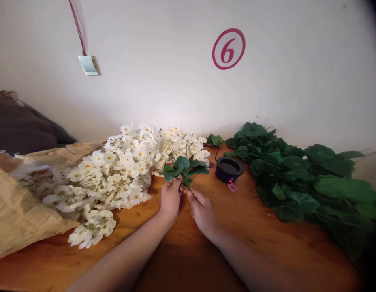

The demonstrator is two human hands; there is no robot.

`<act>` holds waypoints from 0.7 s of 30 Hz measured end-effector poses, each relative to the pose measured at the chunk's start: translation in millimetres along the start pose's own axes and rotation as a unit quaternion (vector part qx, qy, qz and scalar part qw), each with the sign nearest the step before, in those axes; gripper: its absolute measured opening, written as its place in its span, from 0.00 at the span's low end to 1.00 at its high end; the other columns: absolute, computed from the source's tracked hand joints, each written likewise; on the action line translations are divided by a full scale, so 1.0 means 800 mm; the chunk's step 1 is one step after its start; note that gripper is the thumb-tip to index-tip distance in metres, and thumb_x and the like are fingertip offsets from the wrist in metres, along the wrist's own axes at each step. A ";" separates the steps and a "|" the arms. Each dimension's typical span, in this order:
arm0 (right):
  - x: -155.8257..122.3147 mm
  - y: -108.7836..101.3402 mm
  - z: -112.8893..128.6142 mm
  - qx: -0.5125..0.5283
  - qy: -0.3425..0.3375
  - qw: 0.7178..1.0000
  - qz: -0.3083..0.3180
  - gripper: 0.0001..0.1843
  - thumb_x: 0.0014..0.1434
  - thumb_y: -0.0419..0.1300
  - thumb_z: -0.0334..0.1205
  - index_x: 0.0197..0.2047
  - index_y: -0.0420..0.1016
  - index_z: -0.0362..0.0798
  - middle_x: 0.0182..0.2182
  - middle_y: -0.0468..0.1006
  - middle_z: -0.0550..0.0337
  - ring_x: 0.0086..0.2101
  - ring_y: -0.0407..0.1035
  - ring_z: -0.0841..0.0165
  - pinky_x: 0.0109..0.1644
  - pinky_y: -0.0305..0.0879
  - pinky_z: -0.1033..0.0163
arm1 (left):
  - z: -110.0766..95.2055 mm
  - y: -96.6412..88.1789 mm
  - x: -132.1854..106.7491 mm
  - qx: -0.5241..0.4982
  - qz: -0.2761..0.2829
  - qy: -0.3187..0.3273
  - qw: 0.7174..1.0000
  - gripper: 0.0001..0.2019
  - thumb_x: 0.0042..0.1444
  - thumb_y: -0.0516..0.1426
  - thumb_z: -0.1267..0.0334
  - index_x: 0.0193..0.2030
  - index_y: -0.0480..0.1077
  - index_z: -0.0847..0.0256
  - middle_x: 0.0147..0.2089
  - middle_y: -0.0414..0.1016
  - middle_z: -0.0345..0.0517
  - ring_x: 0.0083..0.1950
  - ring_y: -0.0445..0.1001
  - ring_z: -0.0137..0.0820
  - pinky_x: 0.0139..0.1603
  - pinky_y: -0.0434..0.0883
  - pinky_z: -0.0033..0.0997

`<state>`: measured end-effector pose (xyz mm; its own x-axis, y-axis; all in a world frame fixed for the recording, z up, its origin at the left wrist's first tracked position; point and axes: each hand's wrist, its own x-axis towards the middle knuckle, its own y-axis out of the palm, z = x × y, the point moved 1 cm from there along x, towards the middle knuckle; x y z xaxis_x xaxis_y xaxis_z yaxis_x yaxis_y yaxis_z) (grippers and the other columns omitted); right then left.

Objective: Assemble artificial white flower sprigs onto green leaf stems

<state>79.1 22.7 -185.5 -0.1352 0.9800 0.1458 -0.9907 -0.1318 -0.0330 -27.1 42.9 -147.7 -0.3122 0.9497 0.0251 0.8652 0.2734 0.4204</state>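
Green leaf sprig (183, 168) is held up between your hands, clear of the table, with its leaves spread just in front of the white flowers and its short stem slanting down toward your right hand. Your left hand (171, 198) has its fingers together and curled, closed on the sprig near the base of the leaves; this pinch appears to carry the weight. Your right hand (201, 213) also has its fingers together, with the fingertips (190, 194) at the lower stem; I cannot tell from this view whether they clamp it or only steady it. Holding the sprig low seems to keep the leaves unbent and open to view. To your left lies a heap of white artificial flower sprays (115, 174), partly on an opened kraft paper wrapping (20, 207), which appears to be their packing. To your right is a large pile of green leaf stems (291, 174), kept apart from the flowers, so the two kinds look deliberately sorted on either side of your working space. Between them, near the wall (297, 81), sits a round black device (229, 170) with a small red light and a cable; a small pink piece (232, 187) lies just in front of it on the wooden table (267, 239).
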 end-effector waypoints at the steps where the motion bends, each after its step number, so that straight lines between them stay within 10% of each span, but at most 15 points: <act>1: 0.000 0.000 0.000 0.004 0.006 1.000 -0.002 0.31 0.58 0.52 0.65 0.47 0.77 0.46 0.13 0.55 0.69 0.17 0.53 0.71 0.20 0.50 0.66 | 0.000 0.000 0.000 0.007 0.003 0.007 1.000 0.17 0.52 0.61 0.59 0.20 0.59 0.60 0.18 0.60 0.34 0.21 0.58 0.22 0.24 0.55 0.25; 21: -0.007 0.005 0.005 -0.003 0.016 1.000 -0.003 0.26 0.61 0.52 0.60 0.46 0.76 0.46 0.14 0.52 0.71 0.17 0.47 0.73 0.19 0.46 0.67 | 0.003 -0.004 0.020 0.022 0.101 -0.004 0.995 0.12 0.47 0.59 0.62 0.22 0.59 0.59 0.17 0.53 0.30 0.18 0.50 0.20 0.20 0.50 0.24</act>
<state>76.1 16.1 -182.4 -0.1284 0.9851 0.1148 -0.9915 -0.1248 -0.0380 -34.1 57.9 -150.4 -0.1278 0.9871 0.0966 0.9260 0.0838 0.3681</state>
